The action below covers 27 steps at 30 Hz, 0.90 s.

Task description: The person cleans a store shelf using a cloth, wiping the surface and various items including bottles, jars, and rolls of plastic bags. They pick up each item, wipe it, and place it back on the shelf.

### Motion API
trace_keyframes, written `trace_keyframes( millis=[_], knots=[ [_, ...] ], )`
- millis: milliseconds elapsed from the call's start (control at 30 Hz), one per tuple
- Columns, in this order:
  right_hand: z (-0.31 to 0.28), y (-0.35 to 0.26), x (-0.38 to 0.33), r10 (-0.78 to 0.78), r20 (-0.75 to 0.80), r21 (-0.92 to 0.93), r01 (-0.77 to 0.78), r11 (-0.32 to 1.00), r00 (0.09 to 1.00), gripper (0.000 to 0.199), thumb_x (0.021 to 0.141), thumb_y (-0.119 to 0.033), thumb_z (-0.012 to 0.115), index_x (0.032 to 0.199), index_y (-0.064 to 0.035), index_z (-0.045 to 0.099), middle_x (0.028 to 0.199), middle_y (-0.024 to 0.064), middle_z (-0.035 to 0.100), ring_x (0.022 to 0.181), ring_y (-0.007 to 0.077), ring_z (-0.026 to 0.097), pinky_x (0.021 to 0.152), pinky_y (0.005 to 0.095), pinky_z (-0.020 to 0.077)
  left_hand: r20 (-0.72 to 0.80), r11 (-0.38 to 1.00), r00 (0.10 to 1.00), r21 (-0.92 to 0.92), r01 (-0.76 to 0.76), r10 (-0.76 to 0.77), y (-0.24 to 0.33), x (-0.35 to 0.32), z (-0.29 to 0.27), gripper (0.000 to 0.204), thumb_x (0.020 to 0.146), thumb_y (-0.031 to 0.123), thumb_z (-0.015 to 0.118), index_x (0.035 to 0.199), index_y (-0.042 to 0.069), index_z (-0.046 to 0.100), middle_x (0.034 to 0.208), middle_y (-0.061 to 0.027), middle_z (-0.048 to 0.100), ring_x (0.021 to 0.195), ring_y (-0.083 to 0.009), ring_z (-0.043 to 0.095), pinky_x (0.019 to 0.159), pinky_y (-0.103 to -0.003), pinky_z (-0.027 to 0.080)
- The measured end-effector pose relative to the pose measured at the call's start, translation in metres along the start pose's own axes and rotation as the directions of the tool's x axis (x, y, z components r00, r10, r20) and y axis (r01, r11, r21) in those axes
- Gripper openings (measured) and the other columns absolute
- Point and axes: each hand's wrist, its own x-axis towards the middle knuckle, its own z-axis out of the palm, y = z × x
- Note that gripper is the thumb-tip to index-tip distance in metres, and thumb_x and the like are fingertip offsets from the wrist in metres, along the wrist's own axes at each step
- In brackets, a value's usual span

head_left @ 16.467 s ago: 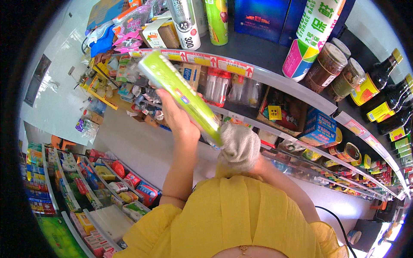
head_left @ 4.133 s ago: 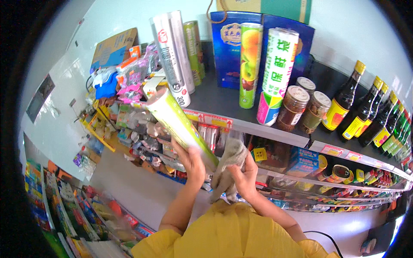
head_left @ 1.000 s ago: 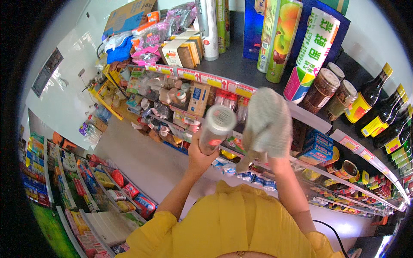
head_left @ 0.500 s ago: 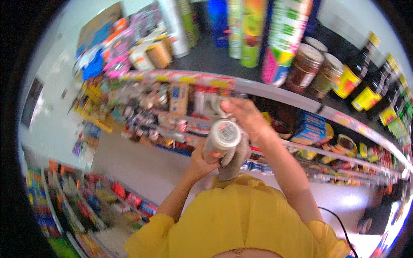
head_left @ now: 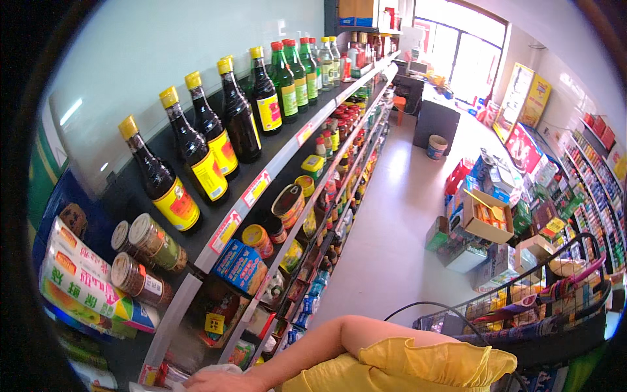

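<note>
My right hand (head_left: 219, 380) is at the lower edge, left of the middle, with its bare forearm (head_left: 307, 349) reaching in from a yellow sleeve (head_left: 434, 358). The fingers are mostly cut off or hidden, so their grip does not show. A pale greyish-white thing (head_left: 228, 369) shows beside the hand, too little to name. The hand is in front of the shelf, below the spice jars (head_left: 157, 242) and a blue box (head_left: 240, 266). My left hand is out of the picture.
Dark sauce bottles (head_left: 209, 163) with yellow caps and green bottles (head_left: 294, 75) line the upper shelf (head_left: 287, 134). A pale aisle floor (head_left: 385, 215) runs along it. Cartons (head_left: 486, 215) and a black wire basket (head_left: 542, 294) stand to the right.
The view has swung right along the shelf and aisle. My left hand and the pale cylindrical container it held have left the picture; my right hand now appears at the lower edge.
</note>
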Motion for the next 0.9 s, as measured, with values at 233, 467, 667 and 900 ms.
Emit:
trace_keyframes(
  millis=[233, 467, 667, 900],
  knots=[
    [-0.004, 0.011, -0.033, 0.003, 0.09, -0.153, 0.011, 0.988, 0.996, 0.049, 0.091, -0.023, 0.043, 0.135, -0.0078, 0.027, 0.139, 0.0172, 0.024, 0.117, 0.0392, 0.036, 0.097, 0.0527, 0.029, 0.055, 0.999, 0.998, -0.031, -0.01, 0.012, 0.007, 0.002, 0.005, 0.079, 0.058, 0.031, 0.075, 0.121, 0.0, 0.038, 0.115, -0.0118, 0.047, 0.107, -0.0222, 0.046, 0.092, -0.036, 0.036],
    [0.008, 0.016, 0.065, 0.227, 0.347, -0.241, -0.148, 0.959, 0.91, 0.058, 0.07, -0.026, 0.061, 0.11, 0.0085, 0.038, 0.136, 0.0296, 0.016, 0.124, 0.052, 0.016, 0.1, 0.054, 0.0223, 0.016, 0.999, 1.0, -0.04, 0.003, -0.003, 0.007, -0.011, -0.025, 0.08, 0.057, 0.028, 0.076, 0.122, -0.001, 0.037, 0.115, -0.0112, 0.048, 0.105, -0.0218, 0.048, 0.09, -0.035, 0.038],
    [0.016, 0.009, -0.019, 0.479, 0.3, -0.224, -0.428, 0.876, 0.825, 0.056, 0.07, -0.015, 0.062, 0.117, 0.0038, 0.038, 0.129, 0.027, 0.031, 0.115, 0.0428, 0.037, 0.093, 0.0435, 0.0354, 0.008, 0.984, 0.999, -0.176, 0.036, -0.035, 0.011, -0.029, -0.053, 0.082, 0.055, 0.024, 0.076, 0.123, -0.001, 0.037, 0.114, -0.0107, 0.049, 0.103, -0.0214, 0.049, 0.089, -0.035, 0.039],
    [-0.007, 0.003, 0.02, 0.728, 0.305, 0.143, -0.785, 0.602, 0.614, 0.075, 0.079, -0.016, 0.057, 0.135, 0.003, 0.01, 0.131, 0.0211, 0.033, 0.121, 0.0255, 0.033, 0.101, 0.0338, 0.0252, 0.209, 0.675, 0.977, -0.726, 0.133, 0.032, 0.049, -0.003, -0.083, 0.083, 0.053, 0.021, 0.076, 0.123, -0.001, 0.036, 0.113, -0.0101, 0.05, 0.101, -0.0209, 0.051, 0.088, -0.034, 0.04]
  ],
)
